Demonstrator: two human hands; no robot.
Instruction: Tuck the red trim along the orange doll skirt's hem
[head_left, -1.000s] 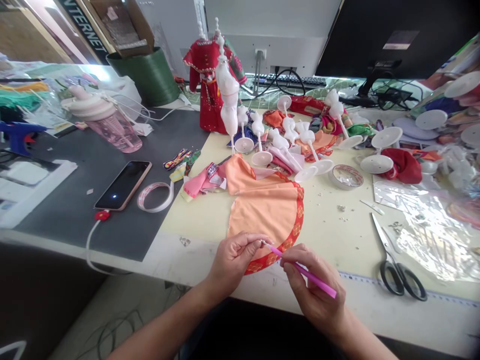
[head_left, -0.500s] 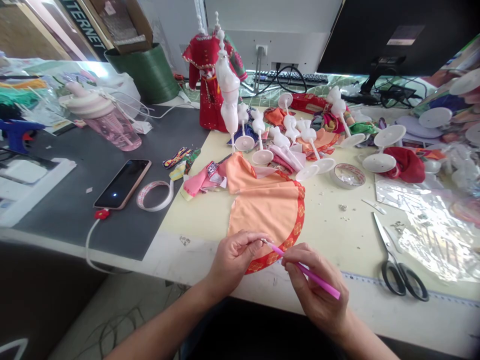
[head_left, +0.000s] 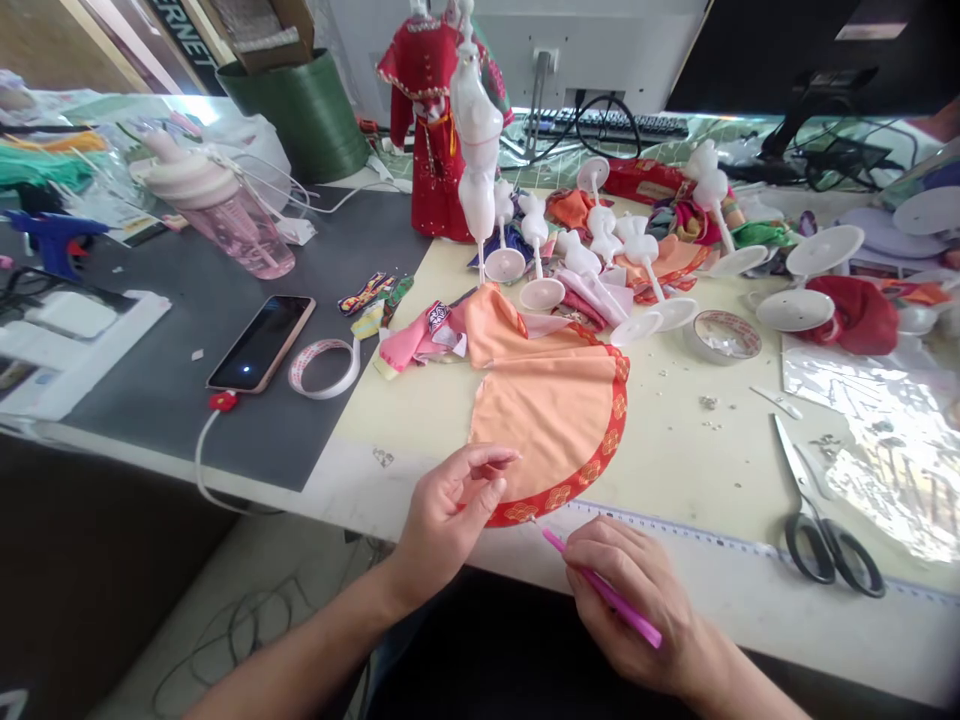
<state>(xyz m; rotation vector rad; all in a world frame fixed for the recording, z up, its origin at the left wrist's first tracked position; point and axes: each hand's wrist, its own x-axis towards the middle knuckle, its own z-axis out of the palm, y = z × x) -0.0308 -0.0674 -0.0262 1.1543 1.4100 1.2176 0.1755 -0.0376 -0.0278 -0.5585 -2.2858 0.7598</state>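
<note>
On the left of the desk point(head_left: 675, 480), a blue glue gun point(head_left: 52, 240), a phone point(head_left: 262, 343) and a roll of tape point(head_left: 324, 368) lie well apart from the hands. The main change is at the hem: the left hand point(head_left: 442, 525) and right hand point(head_left: 630, 610), which were close together over the red border a moment ago, have now parted. The left hand's fingers point(head_left: 487, 465) are loosely curled and slightly spread, pinching nothing that shows, and hover over the peach fabric just above the hem. The peach skirt point(head_left: 551, 420), with its red patterned border, lies flat in a half-circle near the desk's front edge, its border just beside a ruler strip point(head_left: 675, 528). To the right, the right hand's thumb and fingers stay pressed around a pink stick point(head_left: 559, 545), whose pale tip now sits just off the border rather than at the left fingertips. Farther right, black-handled scissors point(head_left: 808, 520) lie beside a sheet of clear plastic point(head_left: 892, 450).
</note>
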